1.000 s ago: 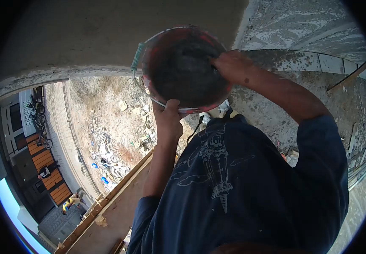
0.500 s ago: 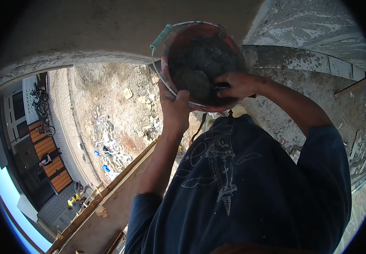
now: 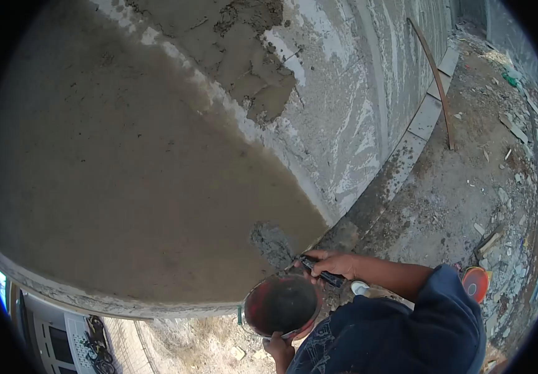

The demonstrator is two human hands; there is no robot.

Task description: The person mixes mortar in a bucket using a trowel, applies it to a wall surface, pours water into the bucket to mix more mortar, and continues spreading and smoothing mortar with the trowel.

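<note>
My left hand [image 3: 279, 346] is closed on the near rim of a red bucket [image 3: 255, 306], which has dark grey mortar inside. My right hand [image 3: 338, 265] grips the black handle of a trowel [image 3: 323, 273] just above the bucket's right side. A heap of wet grey mortar [image 3: 273, 244] covers the trowel's blade, which points up and left in front of the smooth brown plastered wall [image 3: 157, 206]. The blade is mostly hidden under the mortar, so I cannot tell whether it touches the wall.
A rough grey wall [image 3: 343, 118] with pale streaks adjoins the plastered one. A wooden strip [image 3: 436, 75] leans against it. An orange-red container [image 3: 476, 285] stands on debris-strewn ground [image 3: 431, 218] at right. Parked motorbikes [image 3: 99, 349] show at lower left.
My right hand has come out of the bucket and now holds up the trowel with mortar on it. The view has swung up toward the walls, and the bucket appears lower.
</note>
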